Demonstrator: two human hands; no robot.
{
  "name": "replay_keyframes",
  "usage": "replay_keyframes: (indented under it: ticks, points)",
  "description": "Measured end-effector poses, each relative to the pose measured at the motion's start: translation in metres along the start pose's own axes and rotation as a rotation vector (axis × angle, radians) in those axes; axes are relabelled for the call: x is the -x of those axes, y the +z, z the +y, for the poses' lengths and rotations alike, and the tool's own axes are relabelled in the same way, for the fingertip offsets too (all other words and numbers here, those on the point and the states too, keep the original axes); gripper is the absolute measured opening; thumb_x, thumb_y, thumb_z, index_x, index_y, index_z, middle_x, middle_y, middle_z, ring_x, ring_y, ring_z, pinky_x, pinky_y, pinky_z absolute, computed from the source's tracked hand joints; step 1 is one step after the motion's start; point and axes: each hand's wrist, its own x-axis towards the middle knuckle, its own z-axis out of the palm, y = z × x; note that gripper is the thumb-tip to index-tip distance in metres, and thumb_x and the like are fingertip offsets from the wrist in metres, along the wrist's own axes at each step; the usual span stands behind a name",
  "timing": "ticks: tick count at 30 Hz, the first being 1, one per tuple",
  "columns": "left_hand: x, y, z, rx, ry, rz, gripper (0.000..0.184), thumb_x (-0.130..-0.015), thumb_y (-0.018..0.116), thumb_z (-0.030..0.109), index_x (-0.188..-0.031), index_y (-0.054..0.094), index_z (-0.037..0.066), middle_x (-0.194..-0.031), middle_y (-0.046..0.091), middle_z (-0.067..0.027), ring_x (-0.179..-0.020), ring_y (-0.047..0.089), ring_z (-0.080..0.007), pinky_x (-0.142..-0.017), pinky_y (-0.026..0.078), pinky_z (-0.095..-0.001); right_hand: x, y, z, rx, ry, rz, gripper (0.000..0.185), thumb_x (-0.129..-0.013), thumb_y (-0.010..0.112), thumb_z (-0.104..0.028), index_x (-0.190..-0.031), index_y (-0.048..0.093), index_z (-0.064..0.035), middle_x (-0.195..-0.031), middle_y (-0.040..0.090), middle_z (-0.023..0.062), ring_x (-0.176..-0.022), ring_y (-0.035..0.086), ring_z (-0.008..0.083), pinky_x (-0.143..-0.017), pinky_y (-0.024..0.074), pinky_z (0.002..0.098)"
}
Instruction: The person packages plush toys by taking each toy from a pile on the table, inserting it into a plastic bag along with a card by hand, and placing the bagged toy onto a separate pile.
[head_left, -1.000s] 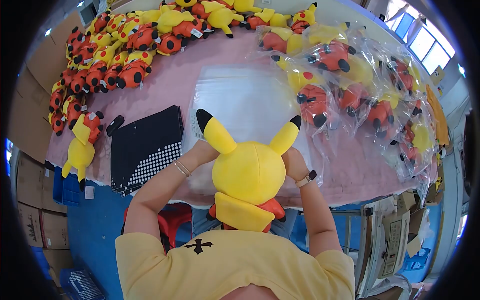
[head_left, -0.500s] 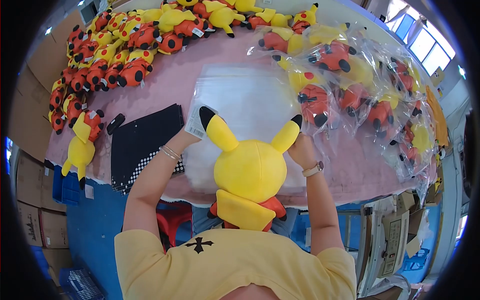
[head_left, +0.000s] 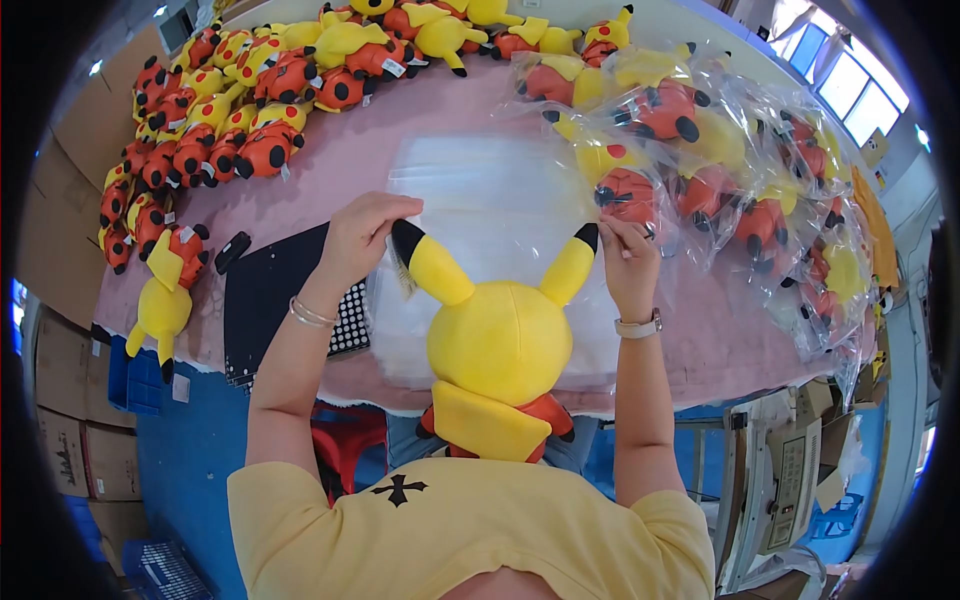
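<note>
A yellow plush toy [head_left: 500, 340] with black-tipped ears and a red outfit stands upright before me, its back turned to me. My left hand [head_left: 365, 235] is beside its left ear tip, fingers stretched out just above the black end; the thumb is partly hidden. A paper tag [head_left: 403, 277] hangs edge-on by that ear. My right hand [head_left: 630, 258] pinches the black tip of the right ear between thumb and fingers. Behind the toy lie flat transparent plastic bags [head_left: 490, 190] in a stack.
Unbagged plush toys [head_left: 270, 145] are heaped at the back left, and one toy [head_left: 163, 305] lies at the left edge. Bagged toys [head_left: 705, 195] fill the right side. Dark sheets [head_left: 270, 290] and a small black object [head_left: 232, 252] lie on the pink-covered table [head_left: 340, 160].
Both hands have risen to the ear tips. My left fingers have straightened above the left ear, and the tag has turned from face-on to edge-on. The toy's body has barely moved.
</note>
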Motion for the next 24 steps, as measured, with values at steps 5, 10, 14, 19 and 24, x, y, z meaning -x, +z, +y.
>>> replay_keyframes:
  ticks: [5, 10, 14, 19, 24]
  points:
    - [0.01, -0.006, 0.024, -0.167, 0.264, 0.215, 0.023, -0.071, 0.059, -0.008, -0.09, 0.066, 0.004, -0.096, 0.067, -0.0081, -0.08, 0.061, -0.0208, -0.075, 0.05, -0.0278, 0.014, 0.0, -0.006, 0.155, -0.356, 0.211, 0.025, -0.071, 0.062, 0.008, -0.092, 0.067, -0.0047, -0.081, 0.059, 0.0035, -0.063, 0.049, 0.0168, -0.059, 0.0421, 0.0258]
    - [0.04, -0.016, 0.051, -0.291, 0.357, 0.249, 0.018, -0.072, 0.064, -0.003, -0.087, 0.063, 0.006, -0.098, 0.066, -0.0066, -0.083, 0.062, -0.0226, -0.075, 0.051, -0.0302, 0.057, -0.007, -0.006, 0.263, -0.457, 0.149, 0.03, -0.067, 0.06, 0.01, -0.091, 0.066, -0.0068, -0.084, 0.058, 0.0033, -0.069, 0.05, 0.0188, -0.062, 0.0433, 0.0287]
    - [0.08, -0.007, 0.068, -0.258, 0.359, 0.117, 0.015, -0.072, 0.066, 0.001, -0.085, 0.062, 0.007, -0.095, 0.064, -0.0048, -0.083, 0.061, -0.0219, -0.075, 0.051, -0.0304, 0.1, -0.009, -0.003, 0.199, -0.373, 0.089, 0.03, -0.066, 0.057, 0.011, -0.09, 0.063, -0.005, -0.084, 0.058, 0.0047, -0.07, 0.051, 0.0207, -0.064, 0.0445, 0.0301]
    - [0.117, 0.028, 0.076, -0.124, 0.269, 0.039, 0.012, -0.072, 0.068, 0.006, -0.083, 0.064, 0.01, -0.084, 0.059, -0.0003, -0.074, 0.055, -0.0168, -0.067, 0.047, -0.0286, 0.154, -0.019, -0.007, 0.108, -0.21, -0.018, 0.026, -0.063, 0.058, 0.008, -0.086, 0.057, -0.005, -0.084, 0.058, 0.0068, -0.07, 0.051, 0.0231, -0.065, 0.045, 0.0315]
    - [0.145, 0.035, 0.103, 0.013, 0.23, 0.035, 0.015, -0.071, 0.067, 0.006, -0.084, 0.066, 0.014, -0.079, 0.056, 0.0031, -0.069, 0.051, -0.0137, -0.062, 0.043, -0.0257, 0.193, -0.039, -0.007, -0.035, -0.104, -0.059, 0.02, -0.064, 0.057, 0.003, -0.081, 0.053, -0.0054, -0.079, 0.055, 0.0068, -0.068, 0.05, 0.0243, -0.065, 0.045, 0.0325]
